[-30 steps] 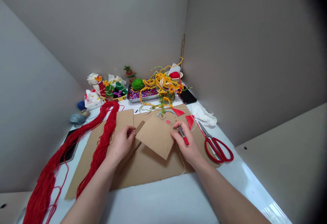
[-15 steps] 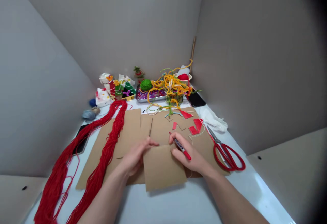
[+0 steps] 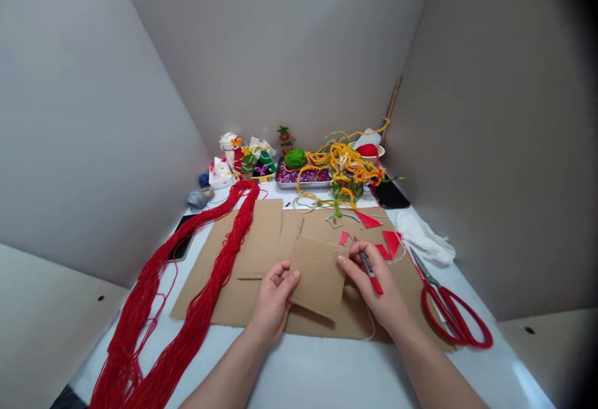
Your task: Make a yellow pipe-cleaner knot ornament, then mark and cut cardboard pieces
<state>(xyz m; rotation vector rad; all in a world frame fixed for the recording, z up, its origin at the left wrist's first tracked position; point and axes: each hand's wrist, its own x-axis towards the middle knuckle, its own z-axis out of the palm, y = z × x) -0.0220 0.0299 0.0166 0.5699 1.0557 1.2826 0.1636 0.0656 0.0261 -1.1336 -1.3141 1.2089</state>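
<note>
Fingers pinched, your left hand (image 3: 275, 297) grips the cardboard square (image 3: 320, 278) above a larger cardboard sheet (image 3: 210, 300); your right hand (image 3: 382, 294), closed around a marker (image 3: 369, 265), thumbs the opposite edge, seemingly to steady it.

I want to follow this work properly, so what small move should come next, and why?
Perhaps lay the small cardboard piece flat on the large cardboard sheet: the left hand holds it raised, and the right hand has a marker, so a supported piece would likely be easier to mark.
</note>
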